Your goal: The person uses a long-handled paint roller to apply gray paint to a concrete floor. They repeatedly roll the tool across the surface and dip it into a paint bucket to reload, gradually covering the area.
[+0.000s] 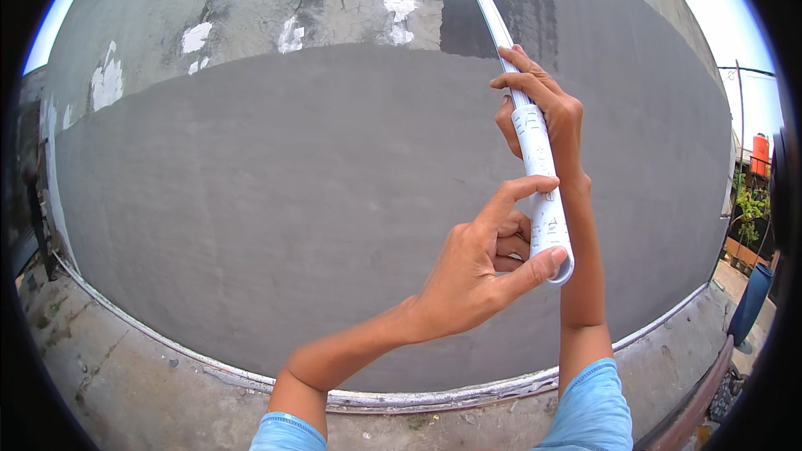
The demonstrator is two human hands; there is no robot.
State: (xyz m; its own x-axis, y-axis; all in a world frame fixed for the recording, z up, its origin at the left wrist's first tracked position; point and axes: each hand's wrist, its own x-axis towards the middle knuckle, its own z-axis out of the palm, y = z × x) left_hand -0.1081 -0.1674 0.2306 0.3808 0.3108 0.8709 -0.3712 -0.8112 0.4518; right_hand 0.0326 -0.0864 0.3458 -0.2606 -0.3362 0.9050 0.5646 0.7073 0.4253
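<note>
A white plastic pipe [540, 156] with worn printed marks is tilted up in front of the wall, its open lower end towards me. My left hand [495, 257] grips the pipe near that end, thumb at the rim and forefinger across it. Higher up, my right hand [545, 100] holds a thinner, ridged white pole [492, 12] where it meets the pipe's upper end. The pole runs up past the picture's top edge. Behind both hands stands a large wall [282, 200], smooth grey below and cracked, paler above, with white patches [197, 37] and a darker grey area [467, 19].
A white-edged ledge [401, 399] runs along the wall's foot above a stained concrete floor [156, 382]. At the right are a blue barrel-like container [750, 307], green plants [750, 207], an orange tank [760, 153] and overhead wires. A dark upright object stands at the far left.
</note>
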